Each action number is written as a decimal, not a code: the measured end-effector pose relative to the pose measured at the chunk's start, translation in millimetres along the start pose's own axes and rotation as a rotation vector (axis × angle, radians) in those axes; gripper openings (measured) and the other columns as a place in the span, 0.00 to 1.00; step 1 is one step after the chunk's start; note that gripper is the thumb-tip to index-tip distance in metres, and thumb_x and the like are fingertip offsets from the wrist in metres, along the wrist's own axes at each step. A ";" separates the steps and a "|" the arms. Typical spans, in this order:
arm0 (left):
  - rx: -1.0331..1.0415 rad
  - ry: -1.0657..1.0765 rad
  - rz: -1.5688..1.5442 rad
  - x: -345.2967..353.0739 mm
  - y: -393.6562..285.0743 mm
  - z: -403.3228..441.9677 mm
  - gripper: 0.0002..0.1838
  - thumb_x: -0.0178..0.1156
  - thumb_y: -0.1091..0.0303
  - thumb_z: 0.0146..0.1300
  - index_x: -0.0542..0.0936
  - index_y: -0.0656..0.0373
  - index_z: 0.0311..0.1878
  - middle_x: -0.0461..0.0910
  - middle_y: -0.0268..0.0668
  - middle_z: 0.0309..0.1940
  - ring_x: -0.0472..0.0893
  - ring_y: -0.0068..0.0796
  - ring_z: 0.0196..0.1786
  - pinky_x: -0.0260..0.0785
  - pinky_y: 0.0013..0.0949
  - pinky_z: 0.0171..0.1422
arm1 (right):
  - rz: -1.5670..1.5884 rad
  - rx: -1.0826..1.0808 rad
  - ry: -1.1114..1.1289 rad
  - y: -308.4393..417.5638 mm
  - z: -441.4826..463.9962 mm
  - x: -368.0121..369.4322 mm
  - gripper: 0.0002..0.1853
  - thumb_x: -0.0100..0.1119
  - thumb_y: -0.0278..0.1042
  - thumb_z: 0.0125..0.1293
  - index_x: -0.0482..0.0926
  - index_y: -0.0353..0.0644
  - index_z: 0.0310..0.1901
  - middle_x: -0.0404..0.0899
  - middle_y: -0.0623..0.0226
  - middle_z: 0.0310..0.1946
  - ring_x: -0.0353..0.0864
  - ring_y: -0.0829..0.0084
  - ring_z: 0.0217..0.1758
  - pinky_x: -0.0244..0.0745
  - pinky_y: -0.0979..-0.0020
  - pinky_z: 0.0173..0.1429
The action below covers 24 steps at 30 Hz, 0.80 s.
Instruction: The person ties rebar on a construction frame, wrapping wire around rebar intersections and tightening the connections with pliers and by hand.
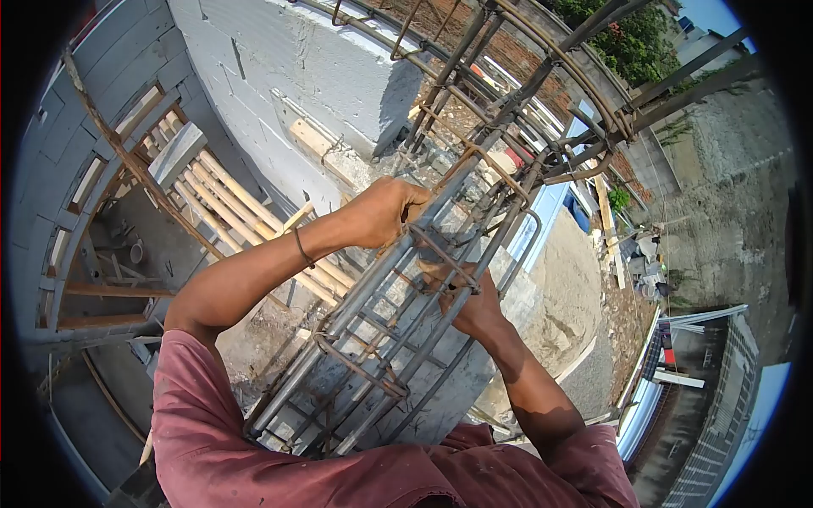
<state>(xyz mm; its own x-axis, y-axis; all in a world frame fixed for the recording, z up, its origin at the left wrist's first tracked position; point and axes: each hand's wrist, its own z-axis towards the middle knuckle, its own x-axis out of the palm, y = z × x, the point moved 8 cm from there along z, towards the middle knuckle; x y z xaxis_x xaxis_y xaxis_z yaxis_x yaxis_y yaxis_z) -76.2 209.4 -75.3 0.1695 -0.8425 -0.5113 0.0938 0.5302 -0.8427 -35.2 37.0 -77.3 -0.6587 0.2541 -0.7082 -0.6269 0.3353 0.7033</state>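
A long cage of steel rebar [351, 313] runs from low in front of my body up towards the top right, with bent stirrups tied around its lengthwise bars. My left hand [389, 212] is closed at the cage's left side, fingers curled around a rebar. Lower and to the right, my right hand [468, 298] reaches in between the bars. Its fingers are bent together, partly covered by a stirrup and the bars; what they hold is hidden. A dark band circles my left wrist.
A grey block wall [254, 93] stands at the upper left. Round wooden poles [224, 199] lie below it, over a lower room. Crossing rebar ends [584, 144] stick out at the upper right. A sand pile [563, 296] and scattered debris lie on the ground far below.
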 end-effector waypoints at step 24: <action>0.051 0.080 -0.647 14.6 9.1 -13.4 0.24 0.46 0.90 0.44 0.74 0.62 0.46 0.71 0.32 0.41 0.72 0.25 0.48 0.65 0.31 0.61 | 0.005 0.281 -0.276 -13.2 -0.1 -38.0 0.03 0.63 0.21 0.56 0.85 0.34 0.32 0.81 0.57 0.22 0.78 0.71 0.24 0.74 0.67 0.34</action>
<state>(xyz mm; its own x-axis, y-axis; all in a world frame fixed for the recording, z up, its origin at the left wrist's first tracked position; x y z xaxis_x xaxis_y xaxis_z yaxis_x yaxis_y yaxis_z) -86.1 200.7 -92.7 -0.0101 -0.9964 0.0837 0.1996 -0.0840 -0.9763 -1.9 22.8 -59.6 -0.5008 0.4781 -0.7215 -0.4601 0.5590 0.6898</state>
